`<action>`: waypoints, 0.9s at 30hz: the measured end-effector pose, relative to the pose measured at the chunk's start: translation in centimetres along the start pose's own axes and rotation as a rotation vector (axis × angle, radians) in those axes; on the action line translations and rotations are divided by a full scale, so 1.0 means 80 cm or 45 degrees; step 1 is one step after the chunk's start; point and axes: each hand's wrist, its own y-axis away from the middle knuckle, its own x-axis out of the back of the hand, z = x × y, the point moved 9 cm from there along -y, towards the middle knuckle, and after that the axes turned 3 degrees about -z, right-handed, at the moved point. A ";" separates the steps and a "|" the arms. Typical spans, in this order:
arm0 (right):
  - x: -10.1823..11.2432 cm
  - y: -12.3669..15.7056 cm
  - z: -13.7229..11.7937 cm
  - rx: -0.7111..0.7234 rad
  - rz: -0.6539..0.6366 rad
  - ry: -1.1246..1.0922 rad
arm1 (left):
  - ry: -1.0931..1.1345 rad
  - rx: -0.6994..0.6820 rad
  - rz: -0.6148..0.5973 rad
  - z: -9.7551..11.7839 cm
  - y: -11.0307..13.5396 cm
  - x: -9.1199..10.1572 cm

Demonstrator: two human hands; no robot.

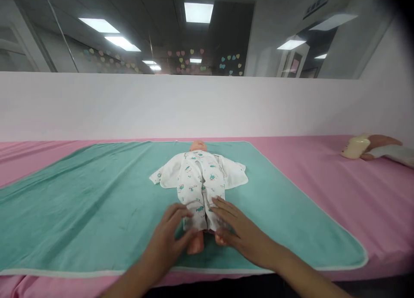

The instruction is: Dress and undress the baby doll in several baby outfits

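Observation:
A baby doll (198, 145) lies on its back on a teal blanket (123, 211), head away from me. It wears a white baby gown (202, 181) with small green prints, its front edges meeting along the middle and its sleeves spread to both sides. Below the hem show the doll's feet (196, 245). At the lower left of the gown is my left hand (171, 233), fingers curved and apart, thumb near a foot. My right hand (236, 229) rests with outstretched fingers on the gown's lower right front, its thumb by the other foot.
A pink sheet (307, 173) covers the surface under the blanket. At the far right lie a cream-coloured bottle-like object (355, 147) and part of another doll-like figure (383, 141). A white wall (161, 106) with a window above stands behind.

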 end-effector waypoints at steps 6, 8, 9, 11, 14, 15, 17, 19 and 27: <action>0.005 0.031 -0.004 -0.115 0.325 -0.118 | -0.195 0.171 0.075 0.024 0.048 -0.032; -0.001 0.028 -0.002 -0.138 0.348 -0.146 | -0.224 0.238 0.146 0.020 0.048 -0.036; -0.005 0.027 -0.002 -0.144 0.357 -0.139 | -0.231 0.251 0.179 0.020 0.047 -0.038; -0.009 0.025 -0.003 -0.153 0.393 -0.099 | -0.248 0.253 0.224 0.021 0.044 -0.041; -0.014 0.022 -0.002 -0.174 0.406 -0.073 | -0.342 0.237 0.247 0.025 0.040 -0.042; -0.015 0.021 -0.001 -0.179 0.400 -0.084 | -0.399 0.225 0.238 0.027 0.038 -0.041; -0.015 0.021 0.004 -0.188 0.389 -0.110 | -0.536 0.192 0.195 0.029 0.034 -0.036; -0.009 0.024 0.014 -0.230 0.408 -0.110 | -0.664 0.147 0.146 0.030 0.032 -0.029; 0.016 0.033 0.008 -0.191 0.612 0.231 | -0.828 -0.230 0.093 0.040 0.040 -0.020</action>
